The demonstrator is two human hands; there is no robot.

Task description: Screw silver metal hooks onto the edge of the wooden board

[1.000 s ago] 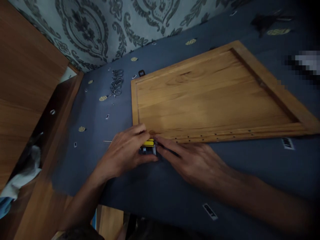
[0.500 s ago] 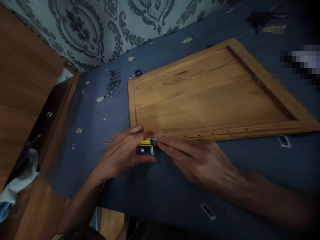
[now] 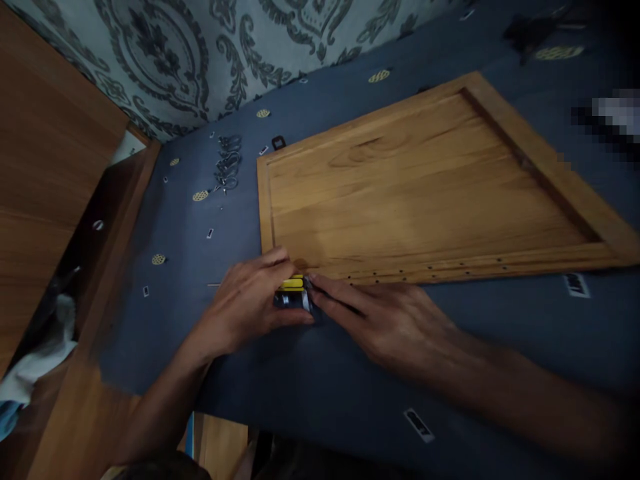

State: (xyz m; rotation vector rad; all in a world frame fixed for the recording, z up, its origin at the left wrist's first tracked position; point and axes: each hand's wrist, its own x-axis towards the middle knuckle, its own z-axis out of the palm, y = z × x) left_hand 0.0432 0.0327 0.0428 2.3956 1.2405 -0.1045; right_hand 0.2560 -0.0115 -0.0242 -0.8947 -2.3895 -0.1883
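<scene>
My left hand (image 3: 245,300) is closed around a screwdriver with a yellow and black handle (image 3: 293,283); its thin metal shaft pokes out to the left. A shiny dark piece (image 3: 290,300), not clear in kind, sits between the same hand's thumb and fingers. My right hand (image 3: 395,320) has its fingers pressed together at the handle's right end; whatever small thing they pinch is hidden. Both hands are at the near edge of a framed wooden panel (image 3: 390,187), close to its left corner. Small dark holes dot that edge.
The panel lies on a patterned blue cloth (image 3: 325,387). Several metal hooks or rings (image 3: 228,163) lie to its left, a small dark bracket (image 3: 279,143) behind its far left corner. A blurred dark object (image 3: 530,33) is at top right. Wooden furniture (image 3: 45,167) stands left.
The view has shifted slightly. My right fingertips are a little closer to my left hand, covering the pale end piece that showed beside the screwdriver handle. My left hand keeps its hold.
</scene>
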